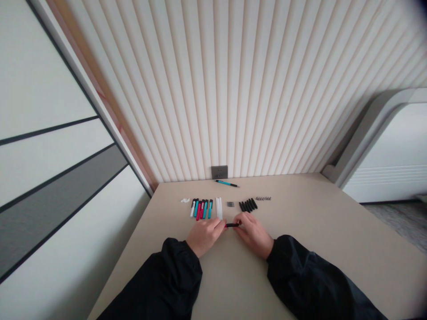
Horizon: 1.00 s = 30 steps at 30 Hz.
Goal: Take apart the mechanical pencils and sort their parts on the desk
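My left hand [206,234] and my right hand [253,232] meet over the beige table [316,231], fingers closed on the two ends of a short red and black pen [232,225] held level between them. Just beyond my left hand lies a row of several pen barrels [201,208] in white, teal, red and black. Next to them are thin white refill tubes [219,208]. Past my right hand lies a fan of several black pen parts [248,205]. Both sleeves are black.
A teal pen [227,182] lies near the ribbed wall below a grey socket [219,172]. A small grey block [230,204], a line of tiny dark parts [263,198] and a white scrap [185,200] rest on the table. A white unit [390,151] stands at right.
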Available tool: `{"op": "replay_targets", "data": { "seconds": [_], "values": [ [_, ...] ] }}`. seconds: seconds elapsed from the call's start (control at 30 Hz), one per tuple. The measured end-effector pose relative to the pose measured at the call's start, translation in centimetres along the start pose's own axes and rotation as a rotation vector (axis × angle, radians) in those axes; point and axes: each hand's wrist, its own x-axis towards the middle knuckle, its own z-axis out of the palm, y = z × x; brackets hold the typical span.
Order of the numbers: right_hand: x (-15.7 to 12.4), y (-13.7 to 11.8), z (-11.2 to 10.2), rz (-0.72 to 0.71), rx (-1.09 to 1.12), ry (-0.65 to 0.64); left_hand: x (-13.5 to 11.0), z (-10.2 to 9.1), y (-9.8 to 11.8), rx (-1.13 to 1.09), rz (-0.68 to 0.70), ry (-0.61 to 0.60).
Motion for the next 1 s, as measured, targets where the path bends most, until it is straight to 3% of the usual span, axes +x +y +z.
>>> {"op": "replay_targets", "data": {
  "seconds": [0.2,0.4,0.87,1.0],
  "values": [
    [-0.01,0.12,0.04,0.002,0.022,-0.067,0.04,-0.14,0.05,-0.017,-0.007,-0.013],
    [-0.06,0.12,0.12,0.073,0.022,-0.004,0.13,-0.20,0.16,-0.011,-0.012,-0.019],
    [-0.18,0.04,0.16,0.065,0.082,-0.086,0.07,-0.04,0.25,-0.019,-0.035,-0.063],
    [-0.13,0.35,0.54,0.086,0.091,-0.018,0.04,0.13,0.30,-0.028,-0.048,-0.069]
  ]
}}
